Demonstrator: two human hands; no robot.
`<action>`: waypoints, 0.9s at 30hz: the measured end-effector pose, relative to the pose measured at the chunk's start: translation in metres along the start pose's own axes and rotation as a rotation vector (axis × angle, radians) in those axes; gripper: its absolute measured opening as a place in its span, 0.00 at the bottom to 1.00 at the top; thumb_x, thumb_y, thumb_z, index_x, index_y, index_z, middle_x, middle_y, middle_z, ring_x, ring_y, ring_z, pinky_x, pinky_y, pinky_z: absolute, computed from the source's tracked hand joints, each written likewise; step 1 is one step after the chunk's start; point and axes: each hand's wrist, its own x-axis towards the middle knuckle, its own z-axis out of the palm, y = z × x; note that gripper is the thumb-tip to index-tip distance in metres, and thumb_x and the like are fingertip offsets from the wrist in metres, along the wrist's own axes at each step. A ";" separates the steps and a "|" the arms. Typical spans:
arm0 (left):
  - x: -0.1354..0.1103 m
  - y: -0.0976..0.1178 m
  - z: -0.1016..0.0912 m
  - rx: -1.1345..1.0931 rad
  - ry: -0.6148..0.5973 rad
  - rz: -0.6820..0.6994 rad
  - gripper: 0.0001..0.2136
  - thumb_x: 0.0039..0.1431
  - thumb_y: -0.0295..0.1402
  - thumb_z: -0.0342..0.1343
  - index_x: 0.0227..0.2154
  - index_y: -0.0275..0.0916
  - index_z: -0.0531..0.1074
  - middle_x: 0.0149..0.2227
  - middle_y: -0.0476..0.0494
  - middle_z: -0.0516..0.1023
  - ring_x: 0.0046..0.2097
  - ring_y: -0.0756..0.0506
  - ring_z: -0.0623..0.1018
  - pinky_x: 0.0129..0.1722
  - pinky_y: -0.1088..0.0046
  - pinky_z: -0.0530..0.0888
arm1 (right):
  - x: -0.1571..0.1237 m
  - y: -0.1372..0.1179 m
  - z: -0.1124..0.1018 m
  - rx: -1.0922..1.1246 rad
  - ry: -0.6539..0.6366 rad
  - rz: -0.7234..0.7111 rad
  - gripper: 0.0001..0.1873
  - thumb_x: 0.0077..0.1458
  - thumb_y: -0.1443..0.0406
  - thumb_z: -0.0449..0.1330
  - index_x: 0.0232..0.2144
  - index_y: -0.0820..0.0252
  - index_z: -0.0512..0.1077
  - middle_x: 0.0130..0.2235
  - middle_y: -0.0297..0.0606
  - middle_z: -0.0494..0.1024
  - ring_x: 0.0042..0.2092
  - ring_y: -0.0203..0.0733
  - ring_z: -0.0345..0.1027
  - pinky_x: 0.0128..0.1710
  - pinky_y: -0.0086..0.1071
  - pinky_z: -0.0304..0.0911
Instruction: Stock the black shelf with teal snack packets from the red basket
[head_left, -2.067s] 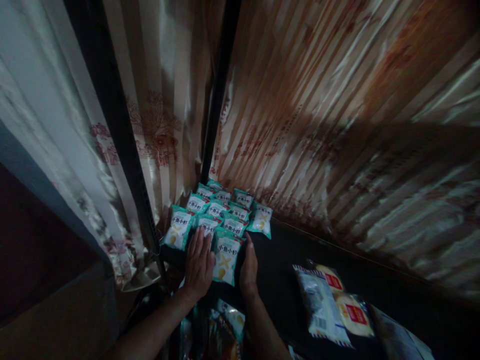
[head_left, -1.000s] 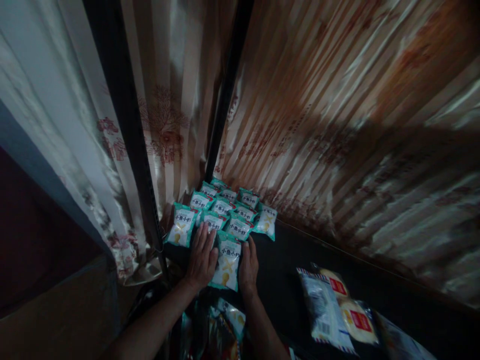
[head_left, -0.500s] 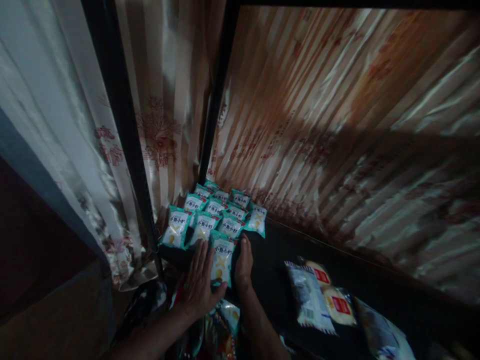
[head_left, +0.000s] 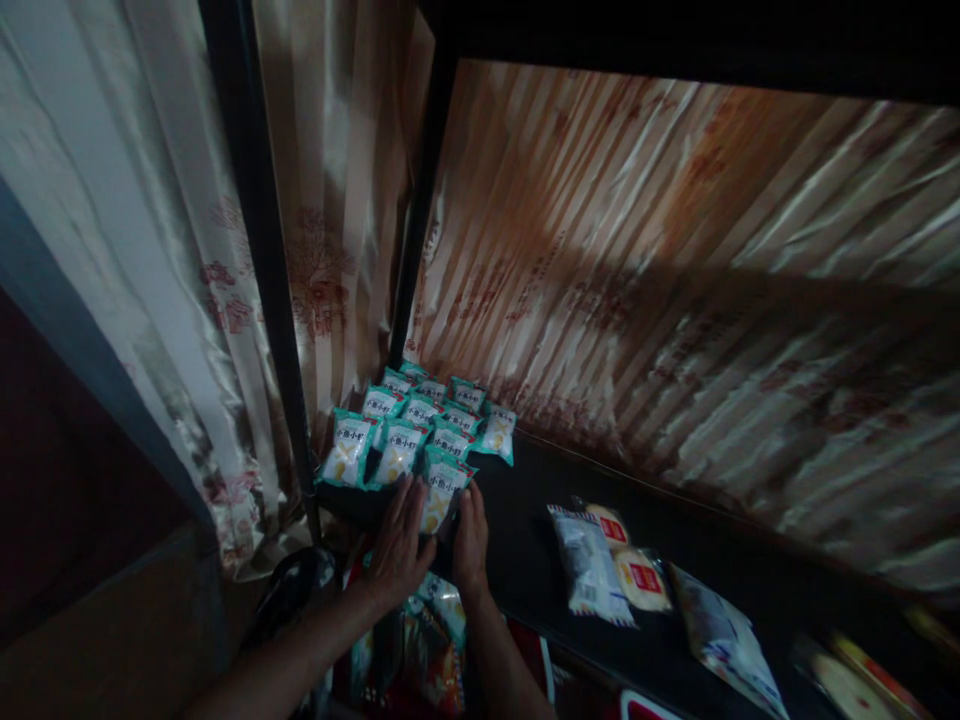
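Both of my hands flank a teal-and-white snack packet (head_left: 444, 488) at the front of a group on the black shelf. My left hand (head_left: 401, 540) lies along its left edge, fingers straight and close together. On the other side, my right hand (head_left: 471, 530) has its fingers against the right edge, so the packet is held between the two. Its lower end is partly hidden by my left thumb. Behind it, several matching packets (head_left: 401, 452) lean in rows in the shelf corner.
To the right on the black shelf (head_left: 517, 520) lie a blue-and-white bag (head_left: 592, 565), round wrapped pastries (head_left: 643, 580) and another clear bag (head_left: 724, 635). Below my hands, more colourful packets (head_left: 431, 655) sit in a container. Dark posts (head_left: 262, 200) and patterned curtains (head_left: 600, 280) border the shelf.
My hands and the front packet between them have moved slightly back, closer to the rows behind. The view has shifted, showing more of the shelf's right side and the area below.
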 end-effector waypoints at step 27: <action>0.013 -0.019 -0.002 0.146 -0.001 0.095 0.30 0.62 0.33 0.45 0.65 0.33 0.45 0.65 0.36 0.54 0.68 0.40 0.46 0.63 0.53 0.54 | 0.005 0.002 0.023 -0.262 -0.001 0.003 0.48 0.50 0.38 0.43 0.59 0.70 0.59 0.60 0.57 0.62 0.60 0.58 0.57 0.58 0.47 0.51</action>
